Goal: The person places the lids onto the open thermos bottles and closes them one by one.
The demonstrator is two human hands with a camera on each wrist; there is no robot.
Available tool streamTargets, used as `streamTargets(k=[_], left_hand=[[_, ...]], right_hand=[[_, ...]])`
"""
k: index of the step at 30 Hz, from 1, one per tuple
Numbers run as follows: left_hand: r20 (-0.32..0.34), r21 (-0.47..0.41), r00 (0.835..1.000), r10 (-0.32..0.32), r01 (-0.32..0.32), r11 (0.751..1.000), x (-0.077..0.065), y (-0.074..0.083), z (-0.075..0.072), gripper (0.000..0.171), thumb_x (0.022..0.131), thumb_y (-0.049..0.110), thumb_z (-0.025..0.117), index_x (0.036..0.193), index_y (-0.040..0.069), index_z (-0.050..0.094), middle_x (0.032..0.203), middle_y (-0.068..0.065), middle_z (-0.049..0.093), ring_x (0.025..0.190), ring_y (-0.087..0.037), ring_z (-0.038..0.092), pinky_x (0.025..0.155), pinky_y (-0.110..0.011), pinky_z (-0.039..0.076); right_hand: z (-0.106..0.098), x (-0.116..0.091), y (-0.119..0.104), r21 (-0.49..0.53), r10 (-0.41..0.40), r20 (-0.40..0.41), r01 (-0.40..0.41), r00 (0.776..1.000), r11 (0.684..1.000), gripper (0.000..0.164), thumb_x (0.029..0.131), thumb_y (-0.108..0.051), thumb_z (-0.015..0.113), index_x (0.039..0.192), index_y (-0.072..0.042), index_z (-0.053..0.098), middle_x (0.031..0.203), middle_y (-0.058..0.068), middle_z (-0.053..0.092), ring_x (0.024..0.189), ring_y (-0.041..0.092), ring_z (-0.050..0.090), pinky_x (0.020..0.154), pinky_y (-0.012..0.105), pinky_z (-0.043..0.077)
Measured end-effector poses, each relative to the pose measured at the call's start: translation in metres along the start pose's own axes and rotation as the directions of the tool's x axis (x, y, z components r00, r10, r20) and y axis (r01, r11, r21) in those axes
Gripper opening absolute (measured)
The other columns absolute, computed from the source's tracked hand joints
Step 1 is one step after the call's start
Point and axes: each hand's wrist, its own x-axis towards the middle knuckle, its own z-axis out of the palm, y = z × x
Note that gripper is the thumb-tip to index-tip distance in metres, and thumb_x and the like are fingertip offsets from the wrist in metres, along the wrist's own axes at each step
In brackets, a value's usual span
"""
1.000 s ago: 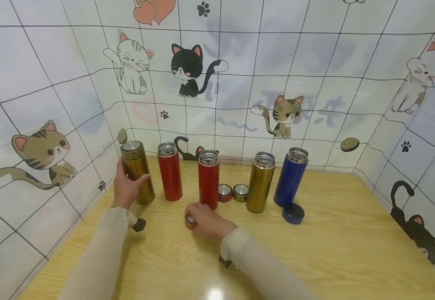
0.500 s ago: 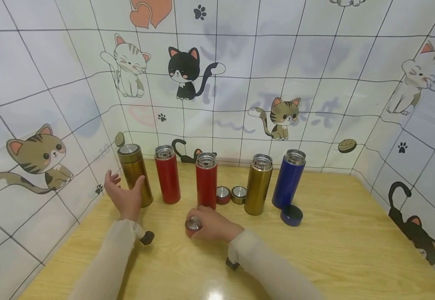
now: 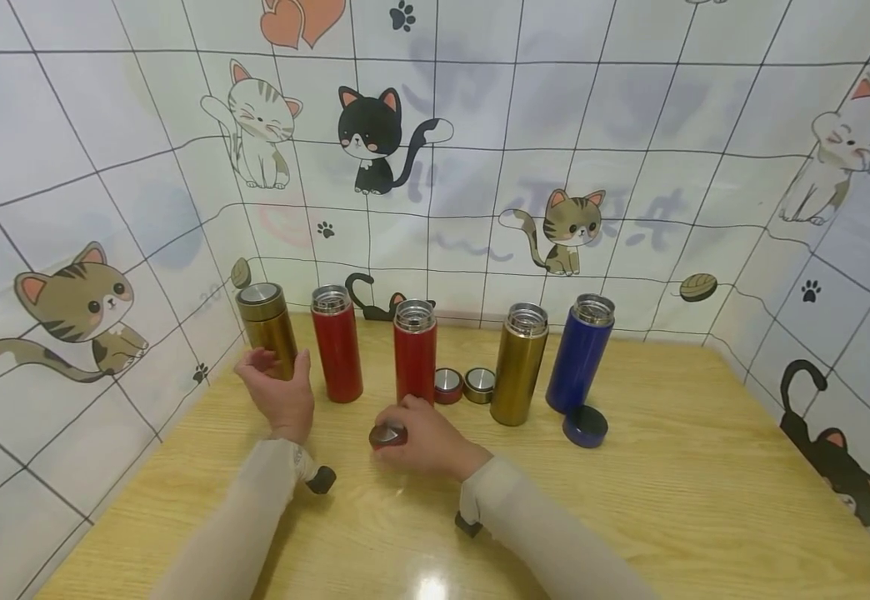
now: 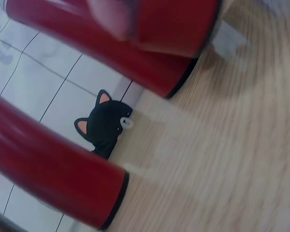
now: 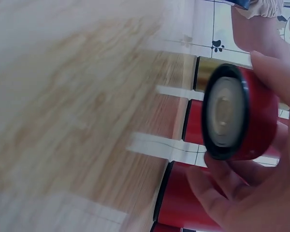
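Note:
My right hand pinches a red bottle lid just above the table, in front of the middle red bottle. The right wrist view shows this lid tilted on edge, its pale inner seal facing the camera. My left hand holds nothing. Its fingers are spread in front of a gold bottle with its cap on. To its right, another red bottle stands upright without a lid. Two red bottles fill much of the left wrist view, the nearer one at lower left.
An uncapped gold bottle and an uncapped blue bottle stand to the right. A red lid and a gold lid lie between bottles. One blue lid lies before the blue bottle. Behind rises a cat-print wall.
My left hand has let go of the capped gold bottle and moved right and toward me. My right hand has lifted the red lid off the table and tilted it.

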Motion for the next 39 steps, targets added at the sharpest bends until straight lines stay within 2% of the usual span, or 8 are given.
streamTargets(k=[3, 8, 14, 20, 24, 29, 35, 39], left_hand=[[0.033, 0.016, 0.999, 0.025, -0.025, 1.000, -0.005, -0.002, 0.004, 0.063, 0.080, 0.013, 0.080, 0.125, 0.002, 0.038, 0.113, -0.009, 0.048, 0.105, -0.021, 0.049, 0.095, -0.040, 0.038], [0.069, 0.047, 0.997, 0.045, -0.048, 0.998, -0.013, -0.004, 0.008, 0.066, 0.079, 0.009, 0.080, 0.129, 0.003, 0.038, 0.122, -0.012, 0.048, 0.111, -0.024, 0.049, 0.100, -0.046, 0.036], [0.081, 0.086, 0.994, 0.072, -0.079, 0.993, -0.022, -0.005, 0.013, 0.067, 0.077, 0.008, 0.081, 0.130, 0.003, 0.041, 0.125, -0.013, 0.050, 0.114, -0.025, 0.051, 0.103, -0.045, 0.036], [0.182, 0.139, 0.981, 0.067, -0.093, 0.986, -0.026, -0.012, 0.013, 0.075, 0.078, 0.013, 0.081, 0.138, 0.005, 0.036, 0.132, -0.010, 0.045, 0.120, -0.023, 0.047, 0.106, -0.040, 0.033], [0.266, 0.150, 0.963, 0.050, -0.093, 0.984, -0.026, -0.016, 0.014, 0.083, 0.080, 0.014, 0.080, 0.145, 0.008, 0.030, 0.142, -0.009, 0.038, 0.126, -0.024, 0.044, 0.106, -0.042, 0.033], [0.339, 0.198, 0.940, -0.041, -0.029, 0.980, -0.025, -0.018, 0.015, 0.090, 0.081, 0.020, 0.080, 0.151, 0.016, 0.024, 0.152, -0.004, 0.031, 0.133, -0.024, 0.039, 0.108, -0.047, 0.032], [0.428, 0.261, 0.889, -0.161, 0.049, 0.964, -0.020, -0.020, 0.017, 0.098, 0.083, 0.028, 0.078, 0.156, 0.027, 0.011, 0.159, -0.002, 0.017, 0.143, -0.027, 0.025, 0.112, -0.053, 0.023], [0.448, 0.284, 0.863, -0.233, 0.110, 0.953, -0.017, -0.020, 0.017, 0.102, 0.083, 0.028, 0.079, 0.156, 0.031, 0.008, 0.160, 0.002, 0.015, 0.144, -0.027, 0.020, 0.113, -0.055, 0.020]], right_hand=[[0.000, 0.000, -0.002, -0.005, 0.004, -0.053, -0.004, 0.999, 1.000, 0.040, 0.083, -0.046, 0.074, 0.117, -0.028, 0.065, 0.100, -0.007, 0.049, 0.092, 0.011, 0.048, 0.079, 0.028, 0.045], [-0.001, 0.000, -0.004, 0.014, 0.015, -0.128, -0.014, 0.992, 1.000, 0.042, 0.082, -0.051, 0.073, 0.116, -0.029, 0.065, 0.098, -0.008, 0.049, 0.091, 0.010, 0.049, 0.076, 0.026, 0.047], [0.000, -0.001, -0.007, 0.056, -0.027, -0.233, 0.041, 0.972, 0.998, 0.041, 0.082, -0.051, 0.074, 0.114, -0.028, 0.067, 0.100, -0.007, 0.050, 0.092, 0.010, 0.051, 0.077, 0.027, 0.049], [0.000, -0.002, -0.008, 0.052, -0.087, -0.337, 0.111, 0.938, 0.992, 0.039, 0.083, -0.048, 0.074, 0.114, -0.025, 0.066, 0.103, -0.006, 0.051, 0.095, 0.011, 0.051, 0.079, 0.027, 0.050], [-0.001, -0.002, -0.008, 0.030, -0.124, -0.387, 0.147, 0.914, 0.989, 0.041, 0.084, -0.047, 0.073, 0.115, -0.023, 0.067, 0.103, -0.005, 0.051, 0.095, 0.011, 0.051, 0.078, 0.026, 0.050], [-0.001, -0.001, -0.008, 0.006, -0.154, -0.441, 0.175, 0.884, 0.985, 0.039, 0.084, -0.046, 0.073, 0.114, -0.023, 0.067, 0.103, -0.004, 0.051, 0.098, 0.011, 0.049, 0.078, 0.028, 0.050], [-0.003, 0.001, -0.009, 0.006, -0.194, -0.479, 0.224, 0.856, 0.975, 0.039, 0.083, -0.042, 0.075, 0.114, -0.020, 0.065, 0.103, -0.001, 0.052, 0.099, 0.014, 0.049, 0.078, 0.031, 0.051], [-0.003, 0.001, -0.009, 0.032, -0.206, -0.491, 0.254, 0.847, 0.967, 0.040, 0.083, -0.037, 0.077, 0.115, -0.017, 0.065, 0.105, 0.000, 0.052, 0.100, 0.015, 0.049, 0.078, 0.030, 0.051]])
